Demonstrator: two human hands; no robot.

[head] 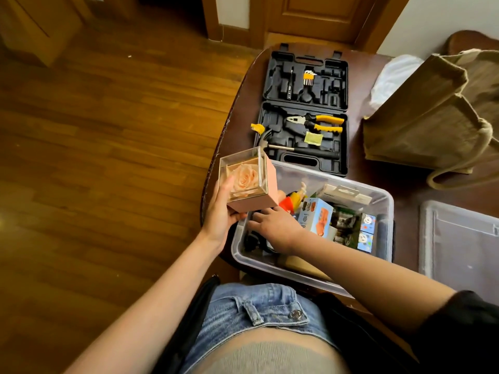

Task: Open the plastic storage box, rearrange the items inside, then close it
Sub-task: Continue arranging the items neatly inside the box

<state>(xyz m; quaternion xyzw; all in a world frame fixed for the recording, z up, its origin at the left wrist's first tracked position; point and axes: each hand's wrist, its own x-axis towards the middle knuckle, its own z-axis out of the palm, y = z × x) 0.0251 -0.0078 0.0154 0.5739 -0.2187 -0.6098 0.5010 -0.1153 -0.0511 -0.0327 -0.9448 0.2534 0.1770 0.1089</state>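
The clear plastic storage box (pixel 318 279) stands open on the dark table in front of me. Its lid (pixel 459 238) lies flat to the right. My left hand (pixel 220 214) holds a pink cube box with a peach rose under a clear top (pixel 248 179), lifted over the storage box's left corner. My right hand (pixel 272 225) reaches into the left part of the storage box with its fingers spread, touching items there. Inside I see a light blue carton (pixel 317 214), a red and yellow toy figure (pixel 293 199), a white flat pack (pixel 344 194) and small panda-print boxes (pixel 367 230).
An open black tool case (pixel 305 109) with yellow-handled pliers, a hammer and hex keys lies behind the storage box. A brown jute bag (pixel 432 117) stands at the right rear. The table edge and the wooden floor (pixel 108 144) are to the left.
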